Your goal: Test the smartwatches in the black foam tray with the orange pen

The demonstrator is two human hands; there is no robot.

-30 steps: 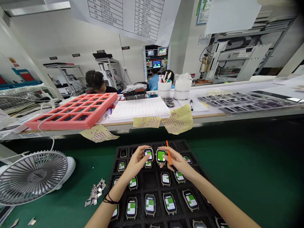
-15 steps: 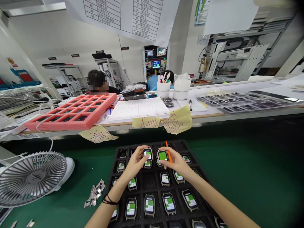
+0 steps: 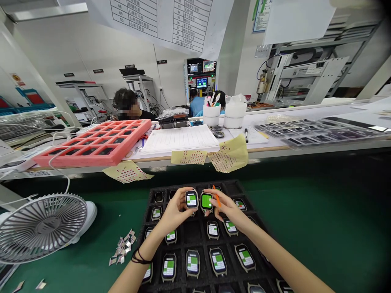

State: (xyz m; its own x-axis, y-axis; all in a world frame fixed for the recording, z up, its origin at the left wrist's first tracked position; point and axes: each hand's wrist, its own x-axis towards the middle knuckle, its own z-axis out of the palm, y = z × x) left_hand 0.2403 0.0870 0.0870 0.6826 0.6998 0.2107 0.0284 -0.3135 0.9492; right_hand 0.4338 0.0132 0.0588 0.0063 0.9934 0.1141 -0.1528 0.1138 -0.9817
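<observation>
My left hand grips a smartwatch case by its sides; its lit screen shows white and green blocks. My right hand holds a second smartwatch with a mostly green screen, close to the first one. A thin orange stick is also tucked between the right fingers; its kind is not clear. Both hands are over the far part of a black foam tray. Strapless watches lie in its compartments, among them a lit watch nearer me. My hands hide part of the far rows.
A grey fan stands on the green bench at left, near a scatter of small pieces. On the raised shelf lie a pink foam tray, papers, a white pen cup and clear trays. People sit beyond.
The left thumb has slid off its watch's screen to the lower edge. The right watch has shifted slightly left, towards the other, and a right fingertip now lies at its screen's right side.
</observation>
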